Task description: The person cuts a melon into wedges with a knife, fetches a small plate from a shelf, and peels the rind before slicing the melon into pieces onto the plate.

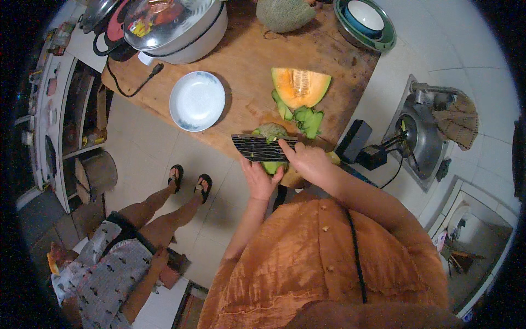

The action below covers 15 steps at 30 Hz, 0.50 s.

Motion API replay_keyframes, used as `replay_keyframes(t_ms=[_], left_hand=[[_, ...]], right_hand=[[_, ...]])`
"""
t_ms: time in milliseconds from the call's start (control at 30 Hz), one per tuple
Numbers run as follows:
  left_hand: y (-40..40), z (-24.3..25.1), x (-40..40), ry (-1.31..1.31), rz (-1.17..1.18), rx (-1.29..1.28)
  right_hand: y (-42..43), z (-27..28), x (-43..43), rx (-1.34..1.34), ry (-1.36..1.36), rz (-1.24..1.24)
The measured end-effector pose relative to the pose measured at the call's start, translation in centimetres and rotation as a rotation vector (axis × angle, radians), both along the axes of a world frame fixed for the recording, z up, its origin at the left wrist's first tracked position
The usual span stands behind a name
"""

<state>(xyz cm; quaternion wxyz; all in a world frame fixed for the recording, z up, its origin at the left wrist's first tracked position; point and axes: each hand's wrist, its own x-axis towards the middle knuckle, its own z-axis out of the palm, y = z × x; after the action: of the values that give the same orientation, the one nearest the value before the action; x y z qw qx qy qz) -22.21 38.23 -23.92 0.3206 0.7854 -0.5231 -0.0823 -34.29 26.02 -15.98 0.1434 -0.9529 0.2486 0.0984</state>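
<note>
My right hand (306, 158) grips a wide dark kitchen knife (259, 148) with a ridged blade, its index finger along the top. The blade lies across a partly peeled piece of netted melon (271, 130). From below, my left hand (259, 177) holds this piece at the table's front edge, its palm partly hidden. Green peelings (308, 120) lie just beyond, beside a melon wedge (302, 86) with orange flesh and seeds. Further back stands a larger netted melon piece (283, 14). A white plate (197, 101) rests left of the knife on the wooden table (246, 74).
A lidded electric pot (185, 39) and a plug (156, 69) are at the back left. Nested bowls (363, 20) stand back right. Black boxes (356, 140) and a steel sink (427, 135) are on the right. Another person (119, 267) is at the lower left.
</note>
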Motion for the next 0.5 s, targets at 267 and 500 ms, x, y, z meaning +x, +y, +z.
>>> replay_keyframes(t_ms=[267,500], left_hand=[[-0.7,0.1,0.7,-0.004,0.068,-0.038],[0.0,1.1,0.7,-0.058,-0.078,-0.026]], right_hand=[[-1.9,-1.0,2.6,0.029,-0.044,0.022],[-0.6,-1.3,1.2,0.083,-0.03,-0.078]])
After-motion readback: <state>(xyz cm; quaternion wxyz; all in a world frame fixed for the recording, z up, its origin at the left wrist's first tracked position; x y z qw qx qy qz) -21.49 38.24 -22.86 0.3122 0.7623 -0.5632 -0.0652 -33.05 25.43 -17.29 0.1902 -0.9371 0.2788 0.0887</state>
